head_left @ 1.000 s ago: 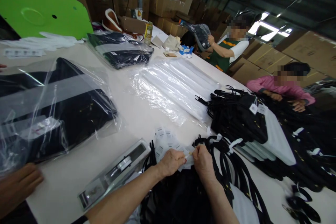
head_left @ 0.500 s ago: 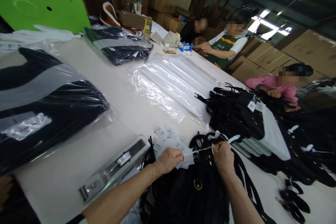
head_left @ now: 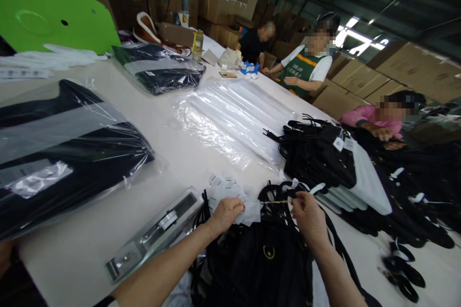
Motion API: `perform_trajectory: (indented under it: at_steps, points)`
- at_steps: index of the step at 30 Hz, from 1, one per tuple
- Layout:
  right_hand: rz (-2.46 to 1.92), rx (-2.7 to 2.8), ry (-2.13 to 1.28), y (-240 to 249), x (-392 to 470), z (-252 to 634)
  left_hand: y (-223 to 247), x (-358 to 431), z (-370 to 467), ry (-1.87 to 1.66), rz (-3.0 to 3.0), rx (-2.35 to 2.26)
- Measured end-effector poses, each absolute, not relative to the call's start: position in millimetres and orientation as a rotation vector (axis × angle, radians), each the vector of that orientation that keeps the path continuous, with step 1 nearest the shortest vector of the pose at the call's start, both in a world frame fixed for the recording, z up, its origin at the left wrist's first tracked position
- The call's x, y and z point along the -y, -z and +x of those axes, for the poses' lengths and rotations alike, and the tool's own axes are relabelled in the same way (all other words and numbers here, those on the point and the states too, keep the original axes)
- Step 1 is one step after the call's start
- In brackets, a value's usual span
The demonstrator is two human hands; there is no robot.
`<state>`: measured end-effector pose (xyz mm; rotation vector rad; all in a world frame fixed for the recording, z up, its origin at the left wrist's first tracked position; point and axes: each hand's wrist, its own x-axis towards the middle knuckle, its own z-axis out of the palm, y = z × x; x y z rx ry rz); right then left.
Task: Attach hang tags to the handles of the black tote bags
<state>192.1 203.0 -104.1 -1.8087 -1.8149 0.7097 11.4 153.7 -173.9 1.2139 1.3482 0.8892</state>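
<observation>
My left hand (head_left: pixel 227 215) is closed on a bunch of white tags (head_left: pixel 252 208) with small printed lines. A thin yellowish string (head_left: pixel 274 202) runs taut from the tags to my right hand (head_left: pixel 307 213), whose fingers pinch its other end. Below both hands lies a black fabric bag (head_left: pixel 257 264) with a gold-coloured D-shaped ring (head_left: pixel 268 252) and black straps (head_left: pixel 334 230). More white tags (head_left: pixel 223 183) are spread on the table just beyond my left hand.
A clear tape dispenser-like tray (head_left: pixel 154 235) lies left of the bag. Plastic-wrapped dark goods (head_left: pixel 79 153) cover the left side, clear plastic sleeves (head_left: pixel 230 115) the middle. Stacked black bags (head_left: pixel 320 153) stand right, near a person in pink (head_left: pixel 360 114). Black strap loops (head_left: pixel 401 268) lie front right.
My hands have moved slightly left in view, with the string still stretched between them. Across the table, the person in the green vest has moved their hands apart.
</observation>
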Motion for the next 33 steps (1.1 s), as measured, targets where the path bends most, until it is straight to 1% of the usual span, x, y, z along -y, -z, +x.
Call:
perform_trajectory:
  at_steps: [3, 16, 20, 26, 28, 30, 33]
  points:
    - [-1.809, 1.735, -0.646, 102, -205, 203, 172, -151, 11, -0.877, 1.240, -1.343]
    - [-1.648, 1.421, -0.945, 99, -174, 198, 165, -142, 6, -0.836, 1.298, -1.371]
    - [-1.692, 1.394, -0.824, 100, -171, 203, 164, -138, 5, -0.825, 1.320, -1.377]
    - [-1.859, 1.491, -0.415, 91, -170, 234, 164, -132, 3, -0.804, 1.363, -1.355]
    - [-1.881, 1.517, -0.341, 89, -167, 235, 163, -131, 5, -0.805, 1.369, -1.344]
    - [-1.875, 1.575, -0.352, 91, -161, 224, 163, -131, 7, -0.810, 1.376, -1.330]
    - [-1.767, 1.758, -0.498, 97, -151, 200, 163, -132, 10, -0.822, 1.374, -1.317]
